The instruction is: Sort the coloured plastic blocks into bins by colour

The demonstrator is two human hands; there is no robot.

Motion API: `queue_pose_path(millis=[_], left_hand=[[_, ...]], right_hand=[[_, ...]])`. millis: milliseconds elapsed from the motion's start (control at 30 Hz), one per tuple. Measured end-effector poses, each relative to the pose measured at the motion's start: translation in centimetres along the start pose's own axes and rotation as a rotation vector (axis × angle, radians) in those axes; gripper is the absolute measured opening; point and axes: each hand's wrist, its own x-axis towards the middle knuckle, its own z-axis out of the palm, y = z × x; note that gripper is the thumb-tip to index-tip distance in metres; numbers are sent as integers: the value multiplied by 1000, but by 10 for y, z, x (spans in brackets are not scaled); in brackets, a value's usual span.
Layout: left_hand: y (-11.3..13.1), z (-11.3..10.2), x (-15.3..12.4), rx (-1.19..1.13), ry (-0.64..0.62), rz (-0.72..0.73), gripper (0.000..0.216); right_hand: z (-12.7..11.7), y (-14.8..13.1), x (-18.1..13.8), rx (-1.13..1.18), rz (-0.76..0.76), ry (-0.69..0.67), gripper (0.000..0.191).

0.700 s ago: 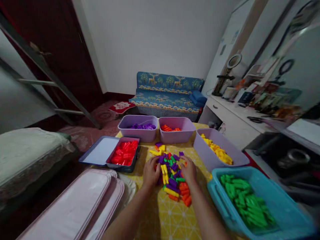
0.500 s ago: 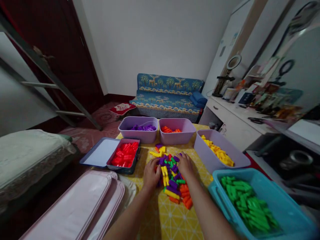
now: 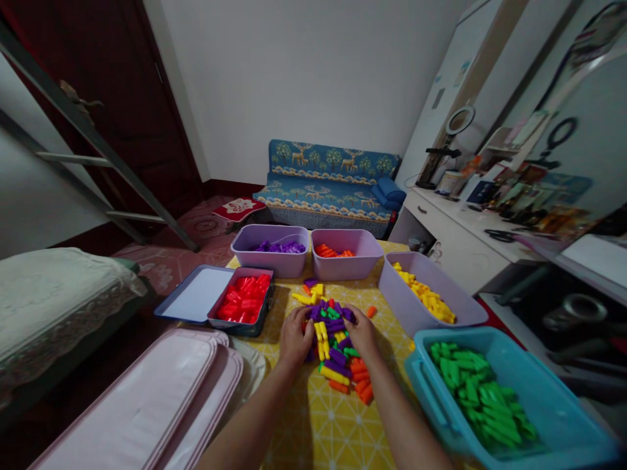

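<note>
A mixed pile of small plastic pieces [image 3: 337, 356] in purple, yellow, green, red and orange lies between my hands on the yellow tablecloth. My left hand [image 3: 294, 336] curls against its left side, thumb and fingers at the purple pieces; what they grip is hidden. On the right side, my right hand [image 3: 361, 329] has thumb and fingertips closed about a purple piece [image 3: 349, 314]. Orange pieces [image 3: 361, 375] lie near that wrist. Just right of the hand rests a single orange piece [image 3: 371, 311]. Yellow pieces [image 3: 308, 299] sit behind the pile.
Purple tubs hold purple [image 3: 245, 251], orange [image 3: 369, 254] and yellow [image 3: 406, 307] pieces. At right stands a blue tub [image 3: 435, 385] of green pieces. An open case [image 3: 196, 294] with red pieces is at left, before pink padded sheets [image 3: 147, 398]. A patterned sofa [image 3: 333, 189] stands beyond.
My right hand has drawn in toward the pile and its fingers have closed on a purple piece. An orange piece now shows to its right. My left hand has barely moved.
</note>
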Motion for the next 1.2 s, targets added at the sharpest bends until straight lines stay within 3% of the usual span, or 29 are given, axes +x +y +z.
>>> queue_pose_path(millis=[167, 333, 500, 567, 667, 767, 933, 1033, 1200], left_hand=[[2, -1, 0, 14, -3, 3, 32], [4, -2, 1, 12, -13, 4, 31], [2, -1, 1, 6, -12, -2, 30], [2, -1, 0, -9, -13, -12, 30], [0, 0, -1, -54, 50, -46, 36], [-2, 1, -2, -79, 98, -62, 41], [0, 0, -2, -39, 14, -47, 38], [2, -1, -1, -14, -13, -17, 38], [4, -2, -1, -6, -9, -1, 37]], right_hand=[[-13, -6, -13, 355, 56, -14, 55], [-47, -8, -71, -25, -27, 48, 52], [-50, -2, -145, -327, -76, -7, 94], [-44, 2, -152, -403, -114, -34, 95], [-34, 7, -132, -392, -158, 29, 78], [-20, 11, -91, -253, -162, 140, 62], [1, 4, -29, 62, 32, 235, 65], [9, -12, -10, 205, 139, 195, 68], [4, -29, -11, 501, 77, 56, 57]])
